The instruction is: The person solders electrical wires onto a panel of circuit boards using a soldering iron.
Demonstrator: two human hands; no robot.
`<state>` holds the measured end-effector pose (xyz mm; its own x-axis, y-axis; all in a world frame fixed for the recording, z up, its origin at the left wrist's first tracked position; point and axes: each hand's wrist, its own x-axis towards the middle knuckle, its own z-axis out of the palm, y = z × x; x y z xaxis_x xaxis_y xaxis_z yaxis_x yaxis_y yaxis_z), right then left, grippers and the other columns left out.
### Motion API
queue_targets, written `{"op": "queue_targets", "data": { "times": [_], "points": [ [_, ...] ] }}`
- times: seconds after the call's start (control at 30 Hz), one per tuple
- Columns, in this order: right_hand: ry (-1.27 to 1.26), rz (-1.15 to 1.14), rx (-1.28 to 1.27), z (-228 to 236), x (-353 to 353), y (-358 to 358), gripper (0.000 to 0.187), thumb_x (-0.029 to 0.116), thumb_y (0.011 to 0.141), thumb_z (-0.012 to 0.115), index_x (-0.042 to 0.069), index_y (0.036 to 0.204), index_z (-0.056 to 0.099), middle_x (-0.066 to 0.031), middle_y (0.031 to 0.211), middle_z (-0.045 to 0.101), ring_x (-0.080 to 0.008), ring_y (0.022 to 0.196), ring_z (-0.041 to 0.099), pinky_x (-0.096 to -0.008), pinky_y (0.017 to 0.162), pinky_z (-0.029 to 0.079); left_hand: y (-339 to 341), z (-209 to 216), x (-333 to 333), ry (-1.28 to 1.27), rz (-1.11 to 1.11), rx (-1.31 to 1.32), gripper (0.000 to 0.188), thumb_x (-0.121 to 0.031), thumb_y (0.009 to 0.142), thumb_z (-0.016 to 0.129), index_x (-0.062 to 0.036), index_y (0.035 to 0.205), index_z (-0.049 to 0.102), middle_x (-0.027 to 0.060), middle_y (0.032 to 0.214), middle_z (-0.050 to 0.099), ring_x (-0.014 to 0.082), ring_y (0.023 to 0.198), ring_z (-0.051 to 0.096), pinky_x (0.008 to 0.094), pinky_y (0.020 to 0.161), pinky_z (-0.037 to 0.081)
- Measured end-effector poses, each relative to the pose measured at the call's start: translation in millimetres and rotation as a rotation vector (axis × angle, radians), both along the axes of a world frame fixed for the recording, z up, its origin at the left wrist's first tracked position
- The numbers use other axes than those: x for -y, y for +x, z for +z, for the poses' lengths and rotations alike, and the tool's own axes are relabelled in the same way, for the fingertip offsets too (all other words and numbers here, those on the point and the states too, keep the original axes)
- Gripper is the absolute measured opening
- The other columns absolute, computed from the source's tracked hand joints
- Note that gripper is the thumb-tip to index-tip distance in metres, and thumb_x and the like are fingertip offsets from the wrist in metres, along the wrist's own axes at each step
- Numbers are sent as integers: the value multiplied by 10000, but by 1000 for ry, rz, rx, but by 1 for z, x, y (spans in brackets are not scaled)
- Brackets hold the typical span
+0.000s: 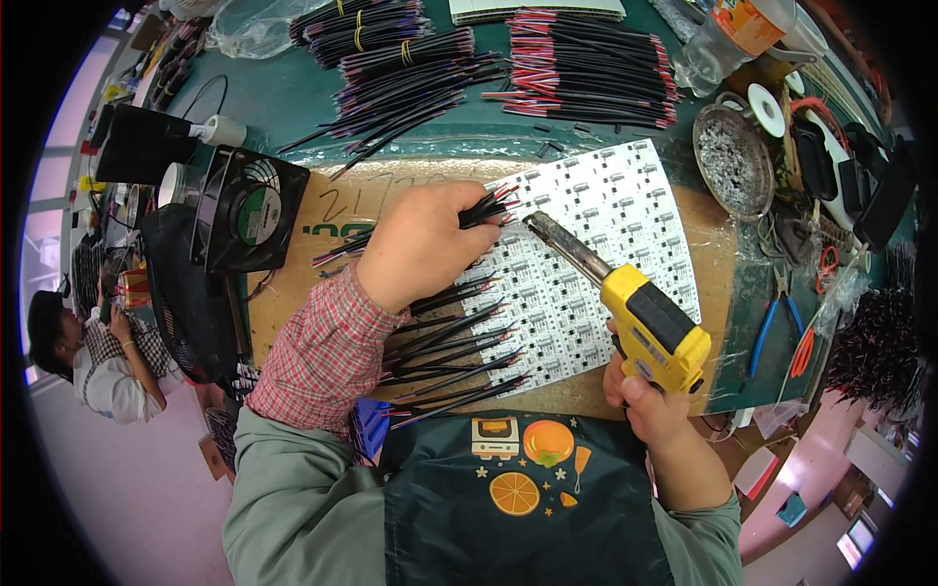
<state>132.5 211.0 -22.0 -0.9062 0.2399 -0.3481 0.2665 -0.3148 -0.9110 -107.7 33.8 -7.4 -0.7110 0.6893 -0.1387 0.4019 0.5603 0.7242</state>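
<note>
A white circuit board panel, printed with rows of small repeated patterns, lies slightly turned on a brown board. My left hand is closed around black-sleeved wires, pressing their red and dark ends near the panel's upper left edge. In my right hand is a yellow and black soldering gun, gripped by its handle. Its metal tip points up and left, close to the wire ends; whether it touches anything I cannot tell. Several more black wires line the panel's left side, below my left hand.
Bundled black wires and red-tipped wires lie at the back. A black fan stands left. To the right are a metal dish of grey scraps and blue-handled pliers. Another person sits far left.
</note>
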Motion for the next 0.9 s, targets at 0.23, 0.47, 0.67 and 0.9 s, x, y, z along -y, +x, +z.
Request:
{"op": "queue_targets", "data": {
  "times": [0.23,0.47,0.67,0.9],
  "points": [
    [0,28,8,-5,-2,2,621,270,794,690,-64,1259,448,-53,702,488,-129,571,461,-256,514,390,-1,0,1,12,-16,25,160,-120,775,690,14,857,663,130,751,653,237,671,631,323,641,491],
    [16,5,0,-7,0,5,519,236,793,693,-45,1172,478,-59,718,497,-143,582,475,-271,528,406,-1,-2,0,6,-21,4,144,-99,776,684,19,854,660,139,766,653,238,680,633,329,645,492],
    [-18,11,-5,-4,0,2,650,274,783,702,-51,1281,441,-41,698,478,-125,574,456,-249,515,389,-1,-2,0,-3,-16,13,152,-105,779,685,20,861,657,134,757,647,222,669,621,328,641,487],
    [-59,-27,-14,-4,0,0,732,314,775,717,-48,1328,401,-33,673,465,-112,555,436,-240,504,376,1,6,-1,12,0,74,205,-178,817,673,12,883,633,130,720,621,231,649,592,348,623,471]
  ]
}}
